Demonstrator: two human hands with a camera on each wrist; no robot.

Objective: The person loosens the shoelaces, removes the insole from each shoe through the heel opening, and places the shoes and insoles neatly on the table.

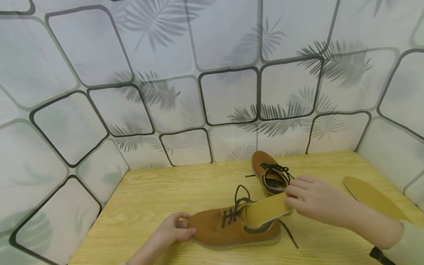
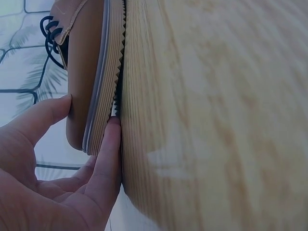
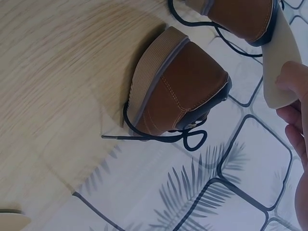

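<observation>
A brown lace-up shoe (image 1: 212,228) with dark laces lies on the table, toe to the left. My left hand (image 1: 172,230) grips its toe; in the left wrist view the thumb is on the upper and fingers (image 2: 108,149) are at the sole's edge. With my right hand (image 1: 314,200) I pinch the heel end of a yellowish insole (image 1: 266,209). The insole's front part is inside the shoe opening, hidden from sight, while its rear slants up out of it. In the right wrist view the pale insole (image 3: 276,79) stands out past the shoe's heel.
A second brown shoe (image 1: 263,162) stands behind, its loose lace trailing. Another insole (image 1: 374,197) lies flat on the wood-grain table (image 1: 149,191) at the right, partly behind my right forearm. Patterned sheeting (image 1: 228,95) surrounds the table's back and sides.
</observation>
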